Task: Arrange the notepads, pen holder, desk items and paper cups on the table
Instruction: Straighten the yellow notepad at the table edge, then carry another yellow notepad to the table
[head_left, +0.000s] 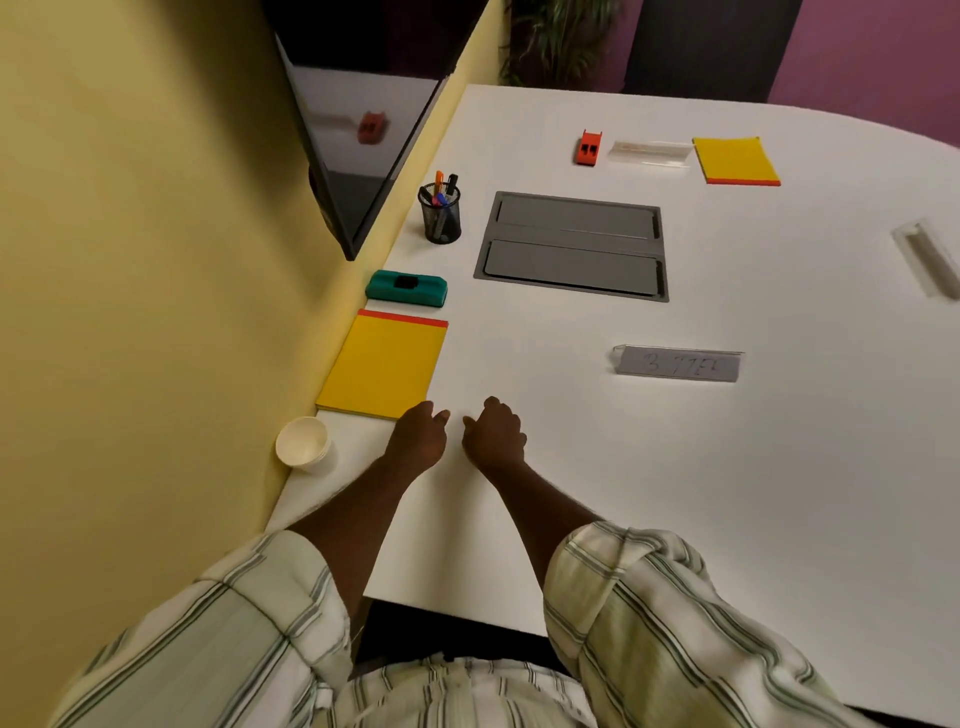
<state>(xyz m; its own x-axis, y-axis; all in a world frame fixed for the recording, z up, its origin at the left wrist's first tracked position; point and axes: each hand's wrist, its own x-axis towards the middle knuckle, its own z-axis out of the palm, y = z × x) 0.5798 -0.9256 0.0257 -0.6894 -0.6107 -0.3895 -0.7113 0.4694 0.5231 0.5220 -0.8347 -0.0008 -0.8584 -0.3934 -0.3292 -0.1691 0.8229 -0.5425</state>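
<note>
A yellow notepad with a red top strip lies at the left edge of the white table. My left hand rests just below its near right corner, fingers loosely curled, holding nothing. My right hand lies beside it on the bare table, also curled and empty. A white paper cup stands left of my left hand by the wall. A green eraser sits above the notepad. Farther back are a black mesh pen holder with several pens, a red stapler and a second yellow notepad.
A grey cable hatch is set into the table's middle. A clear name plate stands to the right of my hands; another lies by the stapler and a third at the far right. A yellow wall and dark screen border the left.
</note>
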